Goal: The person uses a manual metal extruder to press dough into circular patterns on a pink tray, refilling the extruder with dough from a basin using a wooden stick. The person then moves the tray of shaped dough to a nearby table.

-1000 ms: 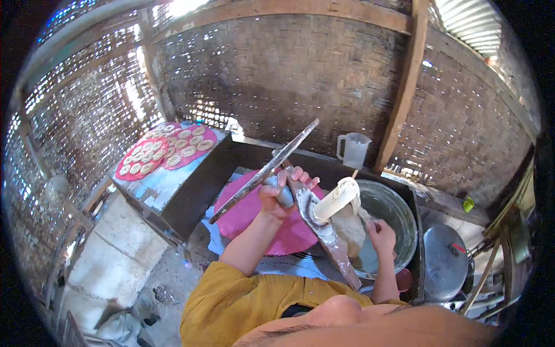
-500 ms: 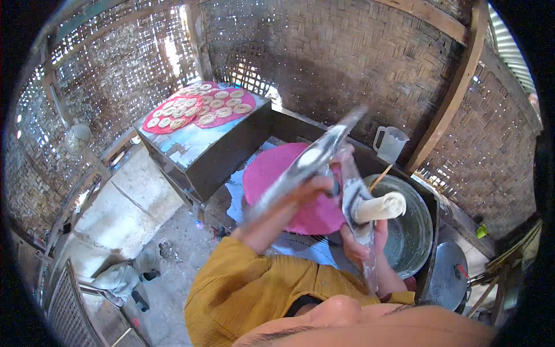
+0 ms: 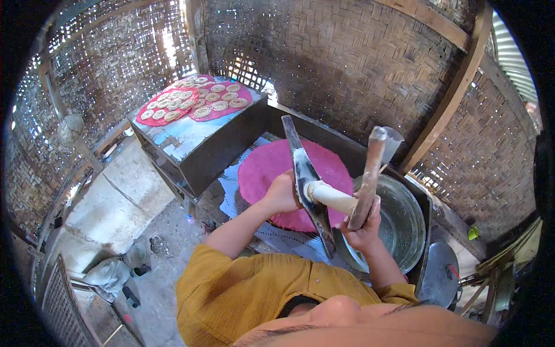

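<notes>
My left hand (image 3: 283,194) is closed around the middle of a long dark bar (image 3: 312,214) smeared with white paste. A thick white-coated rod (image 3: 332,198) runs from this bar's middle toward a shorter brown wooden bar (image 3: 370,179); together they look like a two-handled wooden dough press. My right hand (image 3: 363,228) grips the lower part of the brown bar from beneath. Whether the rod enters the brown bar or only meets it, I cannot tell. Below the press lies a round pink cloth (image 3: 260,170).
A large metal basin (image 3: 407,225) with pale residue stands at right, and a translucent jug (image 3: 392,143) behind it. On a raised box (image 3: 219,153) at left, coiled dough rounds (image 3: 219,106) lie on pink cloths. A round metal lid (image 3: 439,277) sits right of the basin.
The two press parts, earlier apart and blurred with the rod's doughy end pointing right, are now brought together, the rod between the bars. My left hand has moved left, with the dark bar.
</notes>
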Action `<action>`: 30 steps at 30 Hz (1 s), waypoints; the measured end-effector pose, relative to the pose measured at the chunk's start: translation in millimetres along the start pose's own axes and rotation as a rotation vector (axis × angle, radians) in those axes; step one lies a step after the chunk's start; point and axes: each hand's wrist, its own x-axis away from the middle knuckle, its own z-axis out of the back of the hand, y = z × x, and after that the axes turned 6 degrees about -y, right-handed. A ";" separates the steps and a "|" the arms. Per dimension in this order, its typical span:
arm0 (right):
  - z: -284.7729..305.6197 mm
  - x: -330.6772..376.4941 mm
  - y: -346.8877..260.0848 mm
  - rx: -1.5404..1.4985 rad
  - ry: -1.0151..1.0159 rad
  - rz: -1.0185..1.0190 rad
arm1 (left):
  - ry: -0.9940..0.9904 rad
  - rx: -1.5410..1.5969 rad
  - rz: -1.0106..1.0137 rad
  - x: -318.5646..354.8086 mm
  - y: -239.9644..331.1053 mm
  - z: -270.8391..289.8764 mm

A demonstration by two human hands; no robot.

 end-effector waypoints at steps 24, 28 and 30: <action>9.8 -47.9 -7.4 -0.541 -0.341 -0.569 | 0.180 -0.039 -0.037 -13.8 -13.8 -32.1; 33.8 1.3 23.6 -1.139 -0.735 -0.940 | -0.127 0.356 0.070 -27.9 -25.4 -14.9; 39.4 -3.0 8.0 -1.322 -0.633 -1.044 | -0.326 1.129 -0.068 -45.4 -40.6 7.1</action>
